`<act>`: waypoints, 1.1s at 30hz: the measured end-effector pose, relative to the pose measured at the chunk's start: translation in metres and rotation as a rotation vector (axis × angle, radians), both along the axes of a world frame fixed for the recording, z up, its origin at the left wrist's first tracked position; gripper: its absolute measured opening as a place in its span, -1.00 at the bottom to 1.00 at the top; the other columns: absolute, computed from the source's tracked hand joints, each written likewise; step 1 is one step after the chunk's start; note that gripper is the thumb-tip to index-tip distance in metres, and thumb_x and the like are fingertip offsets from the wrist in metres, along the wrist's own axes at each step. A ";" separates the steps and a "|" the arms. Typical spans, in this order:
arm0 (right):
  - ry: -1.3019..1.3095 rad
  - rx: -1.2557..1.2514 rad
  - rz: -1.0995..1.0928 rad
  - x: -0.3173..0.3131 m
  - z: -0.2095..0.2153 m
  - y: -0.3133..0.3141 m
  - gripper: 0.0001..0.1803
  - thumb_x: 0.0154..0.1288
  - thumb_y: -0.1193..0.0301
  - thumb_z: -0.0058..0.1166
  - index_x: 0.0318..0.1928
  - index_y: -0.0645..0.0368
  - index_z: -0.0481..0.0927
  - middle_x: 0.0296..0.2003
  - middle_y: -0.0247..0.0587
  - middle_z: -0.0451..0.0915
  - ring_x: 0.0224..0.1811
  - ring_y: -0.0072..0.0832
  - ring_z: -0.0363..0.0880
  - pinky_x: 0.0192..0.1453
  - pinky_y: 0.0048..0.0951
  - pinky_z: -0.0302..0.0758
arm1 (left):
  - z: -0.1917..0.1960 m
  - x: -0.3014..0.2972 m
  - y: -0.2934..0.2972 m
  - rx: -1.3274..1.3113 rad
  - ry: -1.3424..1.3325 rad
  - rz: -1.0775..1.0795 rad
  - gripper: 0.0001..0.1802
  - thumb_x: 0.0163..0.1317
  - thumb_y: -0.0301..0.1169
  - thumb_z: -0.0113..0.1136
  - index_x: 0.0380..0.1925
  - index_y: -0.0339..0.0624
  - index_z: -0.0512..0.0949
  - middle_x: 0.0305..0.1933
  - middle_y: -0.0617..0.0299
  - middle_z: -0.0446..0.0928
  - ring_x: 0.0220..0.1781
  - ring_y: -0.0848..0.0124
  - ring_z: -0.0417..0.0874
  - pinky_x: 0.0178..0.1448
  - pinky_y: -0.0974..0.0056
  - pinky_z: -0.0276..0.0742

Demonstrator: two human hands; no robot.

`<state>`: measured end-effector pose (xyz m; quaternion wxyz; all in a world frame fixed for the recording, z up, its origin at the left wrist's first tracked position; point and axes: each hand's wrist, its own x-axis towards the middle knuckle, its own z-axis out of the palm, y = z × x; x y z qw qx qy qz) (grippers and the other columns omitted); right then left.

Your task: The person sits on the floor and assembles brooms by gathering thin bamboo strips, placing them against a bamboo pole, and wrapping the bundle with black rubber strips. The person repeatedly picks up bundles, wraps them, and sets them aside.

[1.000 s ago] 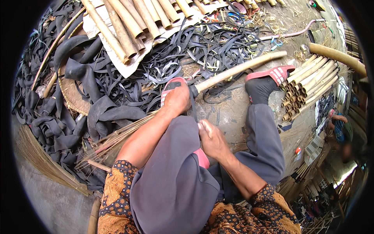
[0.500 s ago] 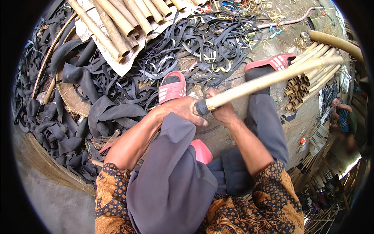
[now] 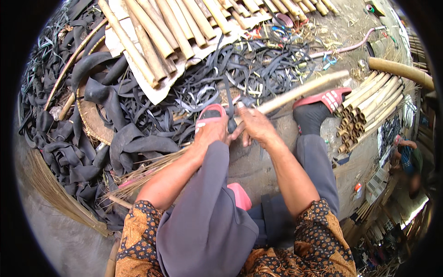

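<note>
My left hand (image 3: 213,131) is closed around the near end of a light bamboo pole (image 3: 304,92), beside my raised knee; its fingers are partly hidden. My right hand (image 3: 257,125) lies over the pole close by, thumb up and fingers curled about it. The pole slants away to the right toward my pink sandal (image 3: 323,100). A dark rubber strip (image 3: 227,90) runs from the strip pile down to my hands. Thin bristle-like sticks (image 3: 154,170) fan out under my left forearm; whether they join the pole is hidden.
Tangled black rubber strips (image 3: 258,60) lie ahead, with wider rubber pieces (image 3: 143,138) at left. Bamboo tubes (image 3: 161,37) rest on a pale sheet (image 3: 159,94). A bamboo bundle (image 3: 369,108) lies at right. Long bristles (image 3: 64,189) edge the left side; another person (image 3: 408,157) is far right.
The pole has swung lower and lies less far to the right. My right hand has turned over it with the thumb up. Thin sticks now show under my left forearm.
</note>
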<state>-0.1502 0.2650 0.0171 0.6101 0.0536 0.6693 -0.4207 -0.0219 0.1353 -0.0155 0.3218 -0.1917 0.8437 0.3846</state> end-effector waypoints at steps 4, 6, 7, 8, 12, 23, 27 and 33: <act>-0.029 0.002 -0.101 0.006 -0.003 -0.006 -0.26 0.63 -0.18 -0.28 0.01 0.36 0.54 -0.36 -0.04 0.74 -0.66 -0.45 0.58 -0.60 -0.46 0.47 | -0.006 0.003 -0.001 0.050 0.099 -0.006 -0.54 0.19 -0.28 0.30 0.05 -0.20 0.46 -0.22 -0.25 0.68 -0.12 -0.25 0.74 -0.07 -0.21 0.63; -0.019 -0.108 -0.157 0.022 0.007 0.007 -0.51 0.64 0.06 -0.12 0.00 0.30 0.55 -0.38 -0.17 0.69 -0.56 -0.50 0.60 -0.51 -0.51 0.50 | -0.008 0.000 -0.001 0.059 -0.015 -0.017 -0.58 0.22 -0.22 0.31 -0.04 -0.22 0.45 -0.21 -0.24 0.69 -0.11 -0.24 0.74 -0.08 -0.21 0.63; -0.025 -0.163 -0.235 0.031 0.012 0.014 -0.60 0.64 0.15 -0.06 0.01 0.29 0.56 -0.39 -0.21 0.66 -0.55 -0.53 0.58 -0.49 -0.53 0.48 | -0.008 0.000 -0.001 0.049 0.012 -0.002 -0.47 0.22 -0.16 0.33 0.07 -0.18 0.40 -0.31 -0.21 0.68 -0.22 -0.22 0.74 -0.15 -0.18 0.62; 0.009 -0.127 -0.242 0.039 0.017 0.022 -0.64 0.63 0.19 -0.04 0.02 0.29 0.55 -0.42 -0.23 0.63 -0.58 -0.54 0.54 -0.51 -0.54 0.45 | -0.009 -0.002 -0.001 0.041 -0.011 -0.034 -0.45 0.23 -0.17 0.34 0.10 -0.19 0.38 -0.27 -0.24 0.68 -0.18 -0.22 0.74 -0.13 -0.17 0.62; -0.011 0.003 -0.212 0.054 0.028 0.044 -0.70 0.62 0.26 -0.01 0.04 0.28 0.54 -0.48 -0.27 0.57 -0.67 -0.60 0.40 -0.57 -0.55 0.34 | -0.010 0.000 -0.002 0.101 0.036 -0.018 -0.38 0.24 -0.18 0.39 0.16 -0.23 0.34 -0.11 -0.31 0.65 -0.02 -0.21 0.71 -0.01 -0.13 0.60; 0.000 0.065 -0.249 0.062 0.013 0.037 -0.71 0.64 0.24 -0.05 -0.14 0.18 0.61 -0.53 -0.35 0.53 -0.66 -0.66 0.31 -0.57 -0.54 0.22 | -0.001 -0.005 0.003 -0.009 0.010 0.009 -0.49 0.44 -0.02 0.16 0.01 -0.31 0.51 -0.07 -0.26 0.69 -0.03 -0.23 0.73 0.01 -0.20 0.63; 0.024 0.067 -0.303 0.068 0.015 0.044 -0.63 0.65 0.14 -0.08 -0.31 0.07 0.51 -0.55 -0.53 0.32 -0.53 -0.69 0.22 -0.46 -0.55 0.16 | -0.002 -0.010 0.005 -0.077 -0.036 -0.028 -0.46 0.43 0.03 0.18 0.01 -0.30 0.52 -0.10 -0.25 0.70 -0.03 -0.20 0.75 -0.01 -0.18 0.67; 0.050 -0.021 -0.333 0.085 0.061 0.060 -0.66 0.65 0.14 -0.06 -0.32 -0.01 0.42 -0.56 -0.60 0.24 -0.57 -0.76 0.13 -0.49 -0.59 0.11 | -0.009 -0.014 0.002 -0.065 -0.024 -0.027 -0.40 0.43 0.00 0.18 0.17 -0.31 0.41 -0.07 -0.39 0.66 0.01 -0.27 0.72 0.11 -0.20 0.61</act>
